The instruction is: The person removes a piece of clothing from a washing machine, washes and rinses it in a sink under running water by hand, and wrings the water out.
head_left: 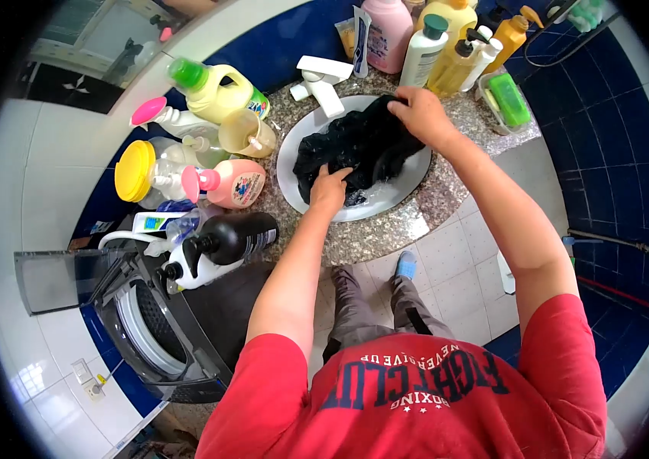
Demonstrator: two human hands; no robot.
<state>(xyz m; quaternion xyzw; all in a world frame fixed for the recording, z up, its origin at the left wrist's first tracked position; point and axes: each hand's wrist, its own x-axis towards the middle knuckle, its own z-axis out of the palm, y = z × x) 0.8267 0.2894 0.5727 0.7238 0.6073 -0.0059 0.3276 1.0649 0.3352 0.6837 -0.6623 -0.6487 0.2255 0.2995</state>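
Observation:
A wet black cloth (355, 145) lies bunched in the white oval sink (288, 180), with a little water showing near the front rim. My left hand (330, 189) presses on the cloth at the sink's left part, its fingers apart. At the back right rim, my right hand (421, 115) is closed on an edge of the same cloth, fingertips bent over it. Behind the cloth stands the white faucet (323, 80), touched by neither hand.
Bottles crowd the granite counter (355, 249) on the left, among them a black pump bottle (240, 237). More bottles stand behind the sink, beside a green soap (508, 99) in a dish. An open washing machine (156, 329) is at the lower left.

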